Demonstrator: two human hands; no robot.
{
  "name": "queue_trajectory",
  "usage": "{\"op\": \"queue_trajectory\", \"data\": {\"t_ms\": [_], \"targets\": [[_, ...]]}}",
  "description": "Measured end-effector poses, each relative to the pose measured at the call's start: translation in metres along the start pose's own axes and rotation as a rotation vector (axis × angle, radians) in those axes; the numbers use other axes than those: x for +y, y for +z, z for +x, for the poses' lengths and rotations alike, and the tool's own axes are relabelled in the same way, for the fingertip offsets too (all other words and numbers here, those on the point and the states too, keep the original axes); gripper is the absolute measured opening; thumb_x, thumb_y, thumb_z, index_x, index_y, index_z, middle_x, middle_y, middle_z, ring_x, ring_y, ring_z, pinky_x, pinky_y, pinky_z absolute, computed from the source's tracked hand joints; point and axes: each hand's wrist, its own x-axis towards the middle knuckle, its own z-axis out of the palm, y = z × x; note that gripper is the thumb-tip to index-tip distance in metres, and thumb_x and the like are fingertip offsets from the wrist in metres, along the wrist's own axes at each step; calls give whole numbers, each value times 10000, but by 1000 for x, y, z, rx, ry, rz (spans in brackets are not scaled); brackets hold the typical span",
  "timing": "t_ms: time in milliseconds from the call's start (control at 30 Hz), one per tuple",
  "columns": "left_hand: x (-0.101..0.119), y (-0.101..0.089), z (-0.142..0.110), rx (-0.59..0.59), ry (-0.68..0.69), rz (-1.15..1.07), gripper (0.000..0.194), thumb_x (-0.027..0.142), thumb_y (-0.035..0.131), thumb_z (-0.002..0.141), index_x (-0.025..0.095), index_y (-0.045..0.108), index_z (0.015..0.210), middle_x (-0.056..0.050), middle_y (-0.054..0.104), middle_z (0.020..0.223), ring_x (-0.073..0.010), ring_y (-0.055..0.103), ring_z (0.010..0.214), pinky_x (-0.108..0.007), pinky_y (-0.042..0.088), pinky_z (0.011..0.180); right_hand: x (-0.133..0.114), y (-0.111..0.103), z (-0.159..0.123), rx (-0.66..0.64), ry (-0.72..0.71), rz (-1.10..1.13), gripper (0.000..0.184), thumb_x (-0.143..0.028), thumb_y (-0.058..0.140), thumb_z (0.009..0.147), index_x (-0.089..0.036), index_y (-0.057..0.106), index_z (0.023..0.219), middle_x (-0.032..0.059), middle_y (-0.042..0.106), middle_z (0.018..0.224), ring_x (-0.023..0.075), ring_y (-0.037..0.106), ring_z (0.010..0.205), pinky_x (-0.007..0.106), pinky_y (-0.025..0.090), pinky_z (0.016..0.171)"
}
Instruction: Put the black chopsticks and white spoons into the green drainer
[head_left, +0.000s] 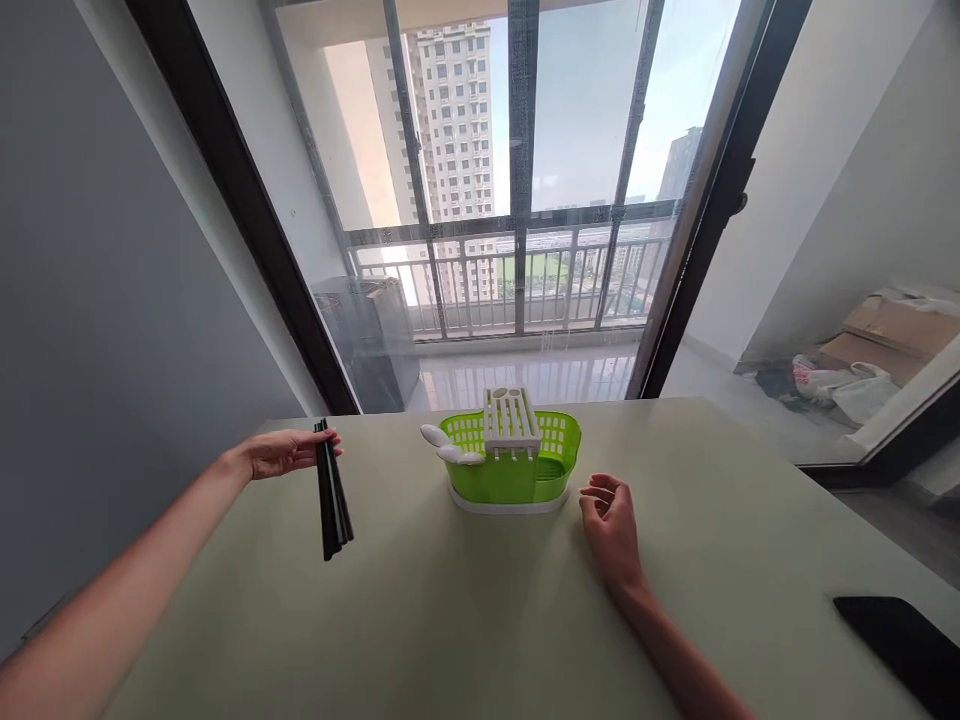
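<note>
My left hand is closed around the upper ends of a bundle of black chopsticks. The chopsticks hang steeply over the left part of the table, their lower ends slightly fanned. At the table's middle stands a green cutlery basket with a white base and a white slotted rack across its top. White spoons lean out over the basket's left rim. To the right of the basket, my right hand rests by the table with fingers loosely curled, a gap between thumb and fingers, and nothing visible in it.
The pale green table ends at a glass sliding door with dark frames. A black flat object lies at the table's right edge. Beyond the glass are a grey appliance and a railing; cardboard and bags lie at the right.
</note>
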Motion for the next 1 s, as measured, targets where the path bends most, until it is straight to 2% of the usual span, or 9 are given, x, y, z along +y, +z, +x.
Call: {"op": "queue_trajectory", "data": {"t_ms": [133, 267, 433, 567, 667, 800, 1000], "targets": [[-29, -6, -7, -301, -159, 227, 481, 415, 994, 514, 142, 783, 849, -157, 796, 1069, -333, 765, 1029, -294, 648, 832, 1, -4, 0, -26, 4, -32, 326, -343, 644, 765, -223, 547, 1053, 65, 628, 1062, 229, 661, 946, 370, 545, 819], [-51, -1, -12, -358, -187, 342, 508, 470, 994, 465, 140, 778, 786, -204, 789, 1063, -353, 779, 957, -328, 648, 779, 2, -7, 0, -31, 6, -53, 339, -363, 638, 767, -219, 544, 1058, 69, 636, 1052, 241, 659, 956, 386, 535, 839], [-65, 7, -12, -314, -179, 482, 483, 483, 968, 434, 158, 707, 677, -216, 798, 927, -323, 789, 778, -339, 633, 668, 2, -9, 0, -35, 15, -69, 349, -372, 640, 771, -220, 543, 1070, 64, 654, 1029, 244, 667, 955, 383, 536, 839], [-73, 10, -5, -239, -136, 598, 443, 424, 938, 405, 178, 623, 594, -155, 769, 706, -304, 747, 616, -339, 595, 503, 3, -10, 0, -39, 16, -82, 334, -365, 635, 775, -220, 548, 1062, 66, 656, 1026, 250, 669, 960, 395, 536, 843], [-78, 8, 2, -183, -94, 650, 406, 347, 928, 401, 184, 585, 545, -93, 683, 544, -269, 676, 489, -344, 565, 412, 3, -11, 0, -40, 14, -88, 319, -351, 633, 779, -219, 553, 1058, 66, 659, 1021, 248, 670, 959, 391, 535, 843], [-83, 6, 7, -131, -37, 710, 406, 328, 913, 456, 207, 531, 527, -28, 563, 437, -263, 633, 442, -428, 597, 432, 3, -10, -1, -40, 7, -88, 316, -354, 630, 775, -219, 554, 1051, 67, 655, 1021, 244, 667, 952, 384, 538, 833], [-81, 9, 2, -34, -12, 821, 465, 358, 936, 433, 219, 494, 469, -58, 537, 388, -299, 613, 402, -488, 582, 454, 2, -9, -1, -43, 11, -92, 323, -360, 625, 778, -213, 560, 1058, 73, 640, 1037, 245, 662, 947, 383, 539, 811]]}}
